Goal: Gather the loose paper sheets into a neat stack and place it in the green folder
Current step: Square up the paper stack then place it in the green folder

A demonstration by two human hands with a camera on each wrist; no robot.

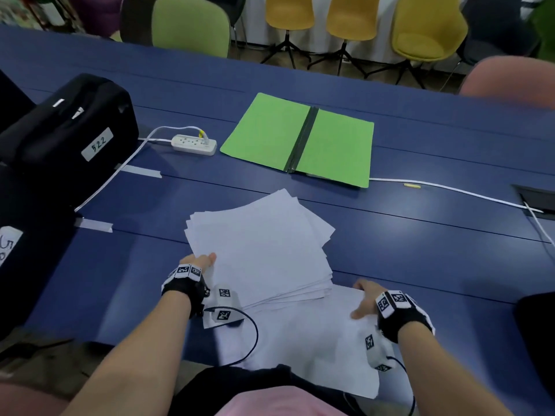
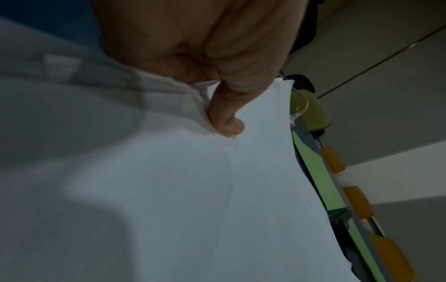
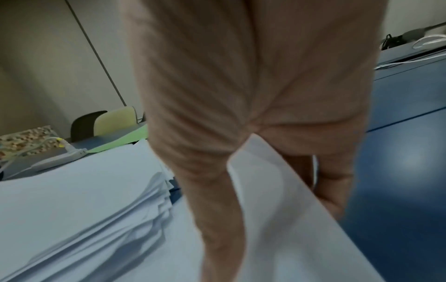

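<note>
The left hand [image 1: 199, 261] pinches the uneven stack [image 1: 258, 247] at its near-left edge. The right hand [image 1: 365, 298] pinches a loose sheet [image 1: 303, 340] beside it. The folder [image 1: 300, 139] lies open on the bench [image 1: 435, 250] beyond both hands.

black bag [image 1: 64, 130] sitting at left | white power strip [image 1: 194, 144] lying left of centre | yellow chairs [image 1: 351, 18] standing along top | tape strips [image 1: 94, 225] sticking at left

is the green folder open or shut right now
Open. The green folder lies spread flat on the blue table, both covers showing either side of its dark spine, with no sheets on it; the paper stack sits nearer the person.
</note>
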